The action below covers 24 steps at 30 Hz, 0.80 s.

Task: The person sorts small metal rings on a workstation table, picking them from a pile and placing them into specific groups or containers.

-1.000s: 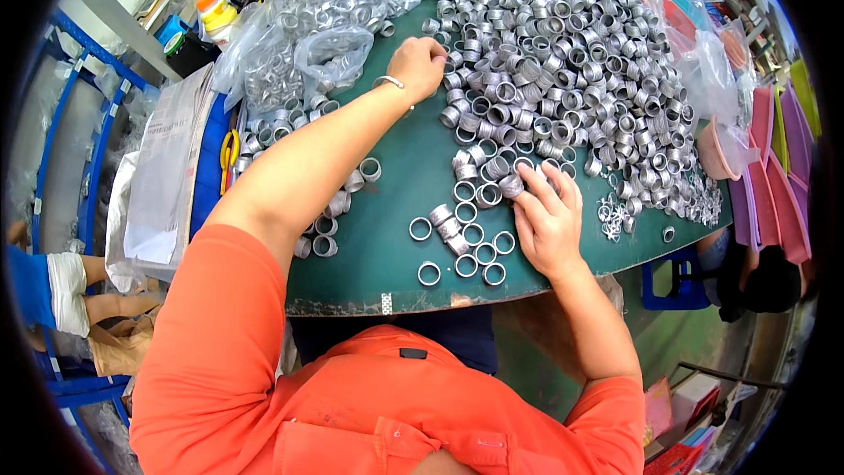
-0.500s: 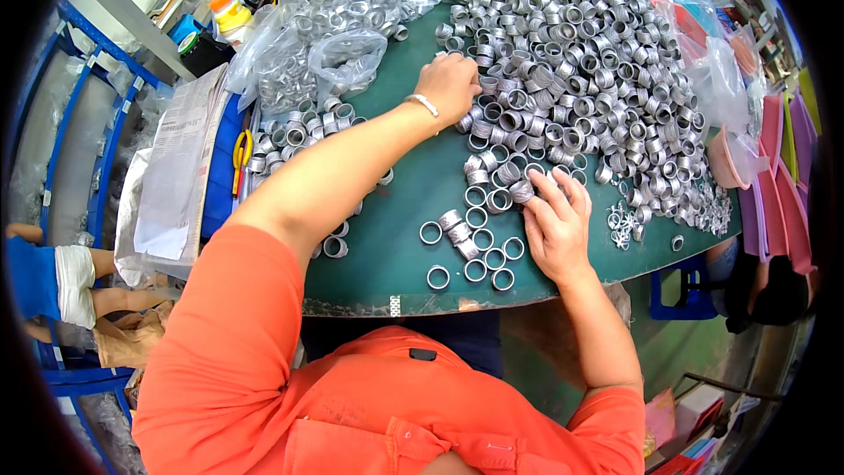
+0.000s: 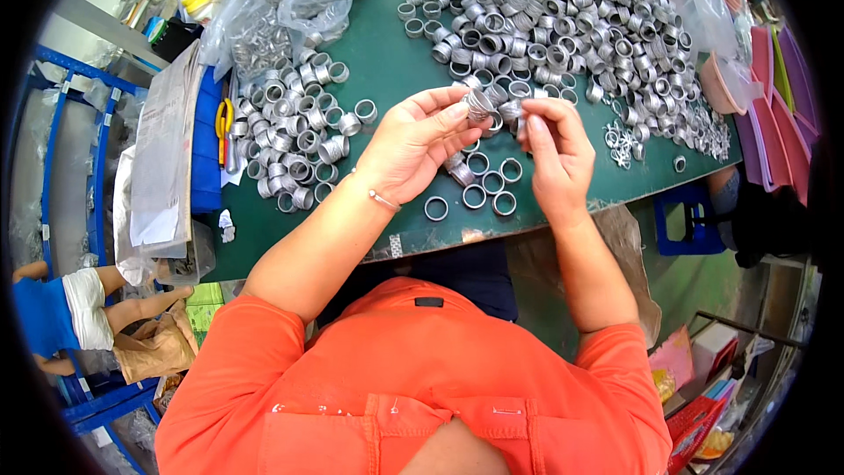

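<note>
My left hand [image 3: 418, 136] is turned partly palm up over the green table [image 3: 378, 44]. Its thumb and fingers pinch a grey metal ring [image 3: 477, 105] with a ridged outside. Close beside it, my right hand [image 3: 560, 154] is closed, thumb against curled fingers; a small greyish bit shows at its fingertips, too hidden to name. Below the hands lie several loose rings, one flat ring [image 3: 436, 208] near the table's front edge. Beyond them spreads a large heap of similar rings [image 3: 563, 35]. A smaller heap of rings [image 3: 294, 123] lies to the left.
Clear plastic bags [image 3: 308, 9] of metal parts sit at the back left. Yellow-handled scissors [image 3: 223, 119] lie by a blue bin [image 3: 207, 145]. Small metal bits [image 3: 622, 145] and a pink tub [image 3: 723, 84] are at right. A person [image 3: 66, 317] is at far left.
My left hand has come back from the far heap toward me, now with a ring. My right hand has lifted off the near rings and closed beside it. The view has shifted.
</note>
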Each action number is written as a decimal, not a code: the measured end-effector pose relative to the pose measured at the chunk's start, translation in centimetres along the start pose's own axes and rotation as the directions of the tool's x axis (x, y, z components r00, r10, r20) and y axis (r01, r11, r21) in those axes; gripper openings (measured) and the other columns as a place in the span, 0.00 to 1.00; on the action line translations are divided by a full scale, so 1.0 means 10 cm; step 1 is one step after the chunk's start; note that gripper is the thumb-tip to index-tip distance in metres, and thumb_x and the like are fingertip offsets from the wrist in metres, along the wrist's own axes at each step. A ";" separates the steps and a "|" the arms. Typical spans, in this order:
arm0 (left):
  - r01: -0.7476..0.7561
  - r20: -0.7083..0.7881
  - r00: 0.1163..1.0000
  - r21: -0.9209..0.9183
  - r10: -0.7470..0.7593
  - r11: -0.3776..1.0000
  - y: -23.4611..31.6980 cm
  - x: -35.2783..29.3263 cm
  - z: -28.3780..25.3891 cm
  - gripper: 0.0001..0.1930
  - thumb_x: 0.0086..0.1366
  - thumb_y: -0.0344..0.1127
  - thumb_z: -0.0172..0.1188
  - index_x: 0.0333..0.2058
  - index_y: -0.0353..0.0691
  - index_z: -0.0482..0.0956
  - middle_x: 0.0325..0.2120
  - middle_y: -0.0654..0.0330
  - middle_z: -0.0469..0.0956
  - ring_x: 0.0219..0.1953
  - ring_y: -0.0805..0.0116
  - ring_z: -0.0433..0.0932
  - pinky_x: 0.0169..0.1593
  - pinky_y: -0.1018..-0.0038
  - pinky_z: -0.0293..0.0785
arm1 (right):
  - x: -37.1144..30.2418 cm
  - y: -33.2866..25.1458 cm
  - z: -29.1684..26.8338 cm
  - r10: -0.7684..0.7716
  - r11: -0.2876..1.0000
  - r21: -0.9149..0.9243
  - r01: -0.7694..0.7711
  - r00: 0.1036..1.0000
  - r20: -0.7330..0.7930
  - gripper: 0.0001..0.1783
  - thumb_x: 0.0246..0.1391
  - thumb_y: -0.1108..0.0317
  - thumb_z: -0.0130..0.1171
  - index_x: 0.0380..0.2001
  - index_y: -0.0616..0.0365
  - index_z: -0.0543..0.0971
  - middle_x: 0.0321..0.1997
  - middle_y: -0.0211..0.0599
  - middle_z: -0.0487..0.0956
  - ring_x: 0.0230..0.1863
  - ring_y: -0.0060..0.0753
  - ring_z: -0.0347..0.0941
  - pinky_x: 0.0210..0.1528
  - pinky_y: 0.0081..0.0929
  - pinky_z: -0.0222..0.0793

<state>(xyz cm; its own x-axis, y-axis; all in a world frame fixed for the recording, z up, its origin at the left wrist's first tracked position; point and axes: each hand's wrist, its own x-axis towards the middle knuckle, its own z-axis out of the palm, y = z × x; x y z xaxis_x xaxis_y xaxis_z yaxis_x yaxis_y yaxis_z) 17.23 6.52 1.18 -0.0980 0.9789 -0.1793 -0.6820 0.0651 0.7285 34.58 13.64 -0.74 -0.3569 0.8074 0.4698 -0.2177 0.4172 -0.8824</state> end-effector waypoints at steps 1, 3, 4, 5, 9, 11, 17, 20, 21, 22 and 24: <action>-0.007 -0.015 1.000 0.016 0.007 1.000 -0.02 -0.04 0.02 0.14 0.65 0.30 0.57 0.48 0.32 0.72 0.42 0.53 0.78 0.46 0.62 0.78 0.47 0.74 0.77 | -0.04 -0.05 0.07 0.142 0.975 0.173 -0.143 0.990 0.019 0.09 0.60 0.75 0.50 0.42 0.62 0.75 0.34 0.30 0.74 0.31 0.15 0.68 0.33 0.12 0.65; -0.020 -0.043 0.999 0.062 0.023 0.998 -0.05 -0.13 0.03 0.13 0.65 0.31 0.57 0.46 0.32 0.73 0.42 0.53 0.78 0.45 0.62 0.79 0.46 0.75 0.77 | -0.08 -0.10 0.18 0.242 0.941 0.233 -0.246 0.969 0.048 0.10 0.64 0.71 0.47 0.45 0.60 0.74 0.33 0.26 0.74 0.28 0.11 0.67 0.31 0.11 0.64; -0.026 -0.043 0.999 0.068 0.029 0.997 -0.07 -0.15 0.03 0.12 0.66 0.33 0.57 0.45 0.33 0.73 0.41 0.53 0.79 0.43 0.65 0.79 0.46 0.77 0.77 | -0.09 -0.12 0.21 0.265 0.928 0.249 -0.276 0.961 0.077 0.10 0.64 0.70 0.46 0.44 0.61 0.75 0.32 0.26 0.74 0.28 0.11 0.68 0.30 0.11 0.64; -0.007 -0.026 1.000 0.048 0.008 0.999 -0.08 -0.18 0.03 0.12 0.66 0.33 0.56 0.45 0.33 0.73 0.40 0.53 0.79 0.43 0.66 0.79 0.46 0.77 0.77 | -0.09 -0.12 0.23 0.287 0.915 0.265 -0.305 0.952 0.108 0.10 0.64 0.70 0.46 0.44 0.61 0.75 0.32 0.26 0.74 0.28 0.11 0.68 0.30 0.10 0.64; 0.068 -0.019 0.997 -0.002 -0.068 0.998 -0.13 -0.24 0.03 0.12 0.66 0.36 0.56 0.44 0.34 0.74 0.39 0.55 0.79 0.40 0.71 0.79 0.45 0.76 0.78 | -0.16 -0.13 0.21 0.291 0.916 0.239 -0.321 0.944 0.153 0.10 0.65 0.68 0.47 0.42 0.60 0.76 0.32 0.26 0.75 0.29 0.13 0.68 0.31 0.14 0.66; 0.103 -0.021 0.995 0.011 -0.103 0.995 -0.19 -0.27 0.02 0.12 0.66 0.35 0.56 0.43 0.34 0.74 0.39 0.56 0.79 0.39 0.71 0.79 0.45 0.76 0.78 | -0.22 -0.16 0.14 0.257 0.965 -0.002 -0.260 0.950 0.179 0.07 0.58 0.69 0.57 0.35 0.63 0.77 0.36 0.33 0.76 0.35 0.23 0.72 0.38 0.19 0.68; -0.094 0.081 0.996 0.805 0.049 0.586 0.35 -0.03 -0.03 0.07 0.60 0.29 0.63 0.36 0.35 0.79 0.30 0.65 0.79 0.32 0.80 0.75 0.38 0.80 0.73 | -0.94 -0.20 -0.82 -0.204 0.802 -0.593 0.076 0.967 -0.151 0.03 0.52 0.79 0.55 0.26 0.62 0.72 0.38 0.44 0.75 0.39 0.35 0.72 0.44 0.29 0.68; -0.247 0.287 0.862 0.958 0.419 -0.147 0.88 0.54 -0.38 0.05 0.57 0.29 0.63 0.32 0.35 0.79 0.28 0.60 0.79 0.30 0.73 0.78 0.36 0.77 0.74 | -1.67 0.09 -1.62 0.058 0.694 -0.627 -0.354 0.895 -0.442 0.10 0.53 0.76 0.58 0.24 0.61 0.67 0.34 0.42 0.75 0.33 0.30 0.67 0.37 0.25 0.66; -0.281 0.425 0.788 0.892 0.445 -0.354 1.01 0.77 -0.56 0.05 0.55 0.28 0.63 0.30 0.35 0.78 0.27 0.56 0.77 0.29 0.63 0.78 0.36 0.72 0.75 | -1.88 0.17 -1.85 0.292 0.527 -0.685 -0.503 0.864 -0.411 0.07 0.53 0.74 0.59 0.29 0.64 0.71 0.35 0.44 0.76 0.35 0.37 0.71 0.40 0.29 0.68; -0.253 0.428 0.792 0.879 0.435 -0.405 1.09 0.99 -0.72 0.05 0.53 0.27 0.60 0.31 0.38 0.76 0.30 0.54 0.76 0.36 0.54 0.76 0.40 0.65 0.74 | -2.07 0.24 -1.98 0.375 0.336 -0.811 -0.479 0.858 -0.351 0.10 0.52 0.72 0.59 0.36 0.65 0.74 0.40 0.48 0.77 0.42 0.47 0.73 0.46 0.35 0.68; -0.255 0.534 0.805 0.706 0.260 -0.661 1.12 1.48 -1.01 0.08 0.55 0.25 0.56 0.35 0.38 0.76 0.36 0.52 0.75 0.41 0.54 0.75 0.42 0.65 0.74 | -2.21 0.26 -1.95 0.266 0.356 -0.808 -0.470 0.880 -0.394 0.12 0.51 0.73 0.59 0.39 0.66 0.74 0.46 0.51 0.75 0.49 0.53 0.71 0.53 0.39 0.65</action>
<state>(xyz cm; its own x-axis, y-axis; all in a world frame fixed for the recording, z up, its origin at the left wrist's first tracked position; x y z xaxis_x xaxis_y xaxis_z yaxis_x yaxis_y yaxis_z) 0.81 19.80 0.05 0.1313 0.9079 0.3980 0.9872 -0.1564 0.0309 59.63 5.07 -13.90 -0.0135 0.9856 0.1684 0.8240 0.1064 -0.5566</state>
